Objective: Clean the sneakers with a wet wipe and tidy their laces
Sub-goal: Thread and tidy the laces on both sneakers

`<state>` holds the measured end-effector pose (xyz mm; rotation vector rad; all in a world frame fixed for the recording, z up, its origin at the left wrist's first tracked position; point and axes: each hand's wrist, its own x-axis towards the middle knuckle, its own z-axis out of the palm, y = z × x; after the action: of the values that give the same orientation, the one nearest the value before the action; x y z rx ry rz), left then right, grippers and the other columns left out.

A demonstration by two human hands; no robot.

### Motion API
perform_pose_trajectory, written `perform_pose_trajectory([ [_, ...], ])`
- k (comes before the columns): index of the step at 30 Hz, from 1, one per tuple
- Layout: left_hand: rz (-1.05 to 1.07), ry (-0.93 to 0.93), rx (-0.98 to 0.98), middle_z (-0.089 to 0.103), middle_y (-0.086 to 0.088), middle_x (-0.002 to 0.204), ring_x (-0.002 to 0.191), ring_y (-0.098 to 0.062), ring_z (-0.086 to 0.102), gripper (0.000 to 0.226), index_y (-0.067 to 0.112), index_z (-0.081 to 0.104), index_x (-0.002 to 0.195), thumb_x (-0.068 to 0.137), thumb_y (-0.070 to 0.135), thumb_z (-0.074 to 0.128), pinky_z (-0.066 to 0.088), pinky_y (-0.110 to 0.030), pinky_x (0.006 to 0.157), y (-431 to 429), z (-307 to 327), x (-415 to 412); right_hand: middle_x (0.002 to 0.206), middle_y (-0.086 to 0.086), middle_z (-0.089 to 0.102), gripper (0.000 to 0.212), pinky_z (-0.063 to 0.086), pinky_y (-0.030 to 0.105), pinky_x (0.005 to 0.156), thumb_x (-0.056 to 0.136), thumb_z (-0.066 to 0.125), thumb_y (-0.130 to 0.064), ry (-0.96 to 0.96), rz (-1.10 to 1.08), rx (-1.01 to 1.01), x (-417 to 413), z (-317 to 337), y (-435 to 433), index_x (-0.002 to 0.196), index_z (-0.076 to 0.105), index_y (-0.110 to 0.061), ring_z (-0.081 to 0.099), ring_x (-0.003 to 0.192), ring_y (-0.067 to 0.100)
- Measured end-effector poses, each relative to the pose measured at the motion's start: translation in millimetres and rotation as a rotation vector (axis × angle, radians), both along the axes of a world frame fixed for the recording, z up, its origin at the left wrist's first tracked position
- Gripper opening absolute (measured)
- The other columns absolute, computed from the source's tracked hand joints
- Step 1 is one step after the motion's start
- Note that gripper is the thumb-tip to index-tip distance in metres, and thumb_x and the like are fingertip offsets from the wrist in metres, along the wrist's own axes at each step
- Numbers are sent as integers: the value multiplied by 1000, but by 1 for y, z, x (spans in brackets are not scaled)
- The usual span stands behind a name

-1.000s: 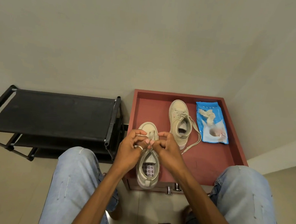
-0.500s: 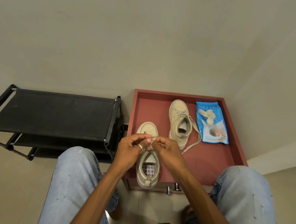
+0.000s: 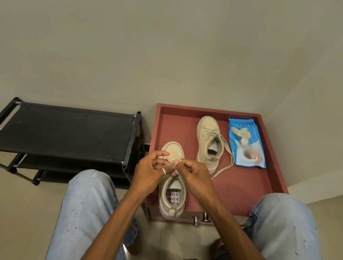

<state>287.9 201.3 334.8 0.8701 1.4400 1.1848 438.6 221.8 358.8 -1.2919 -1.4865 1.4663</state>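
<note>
Red table (image 3: 243,195): left hand (image 3: 149,173), right hand (image 3: 195,176) both pinching lace (image 3: 167,165) on near sneaker (image 3: 171,207), looks mid-tie; far sneaker (image 3: 208,140) lace loose, so 1 left.

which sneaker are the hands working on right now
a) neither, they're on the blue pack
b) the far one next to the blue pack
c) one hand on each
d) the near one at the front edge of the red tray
d: the left hand and right hand both pinch the lace over the near sneaker, while the far sneaker lies untouched beside the blue pack on the red tray.
</note>
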Motion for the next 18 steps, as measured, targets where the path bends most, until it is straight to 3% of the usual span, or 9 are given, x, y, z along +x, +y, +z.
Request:
perform_pose_trajectory([
  [3, -9, -111, -56, 74, -6, 113, 101, -15, 74, 58, 16, 63, 129, 77, 6, 86, 58, -18, 71, 2, 4, -4, 77, 7, 73, 23, 54, 25, 74, 98, 58, -21, 23, 7, -4, -1, -1, -1, 83, 74, -11, 70, 76, 16],
  [6, -44, -149, -98, 75, -7, 114, 110, -15, 71, 55, 20, 68, 125, 75, 10, 88, 57, -21, 83, 1, 2, -9, 81, 9, 73, 23, 55, 27, 73, 98, 57, -21, 46, 23, 8, 0, -1, -1, 86, 74, -10, 70, 78, 19],
  [9, -63, -179, -117, 78, -7, 108, 106, -20, 73, 50, 25, 71, 118, 72, 14, 89, 54, -24, 87, 0, 1, -11, 85, 8, 74, 23, 58, 35, 80, 99, 57, -23, 59, 46, 11, 1, -2, 0, 91, 74, -11, 71, 85, 25],
  [13, -28, -216, -115, 76, -13, 101, 87, -21, 76, 40, 11, 72, 114, 77, 1, 83, 52, -12, 60, -2, 10, -6, 84, 9, 73, 23, 56, 35, 80, 99, 57, -22, 56, 50, 12, 2, -2, 0, 90, 74, -10, 70, 83, 22],
  [18, -42, -212, -42, 76, -22, 93, 83, -30, 77, 22, -1, 72, 97, 77, -4, 81, 61, -27, 73, -3, 11, -5, 81, 11, 74, 23, 57, 35, 81, 98, 58, -23, 37, 18, -44, 1, -4, 2, 89, 72, -7, 71, 81, 23],
])
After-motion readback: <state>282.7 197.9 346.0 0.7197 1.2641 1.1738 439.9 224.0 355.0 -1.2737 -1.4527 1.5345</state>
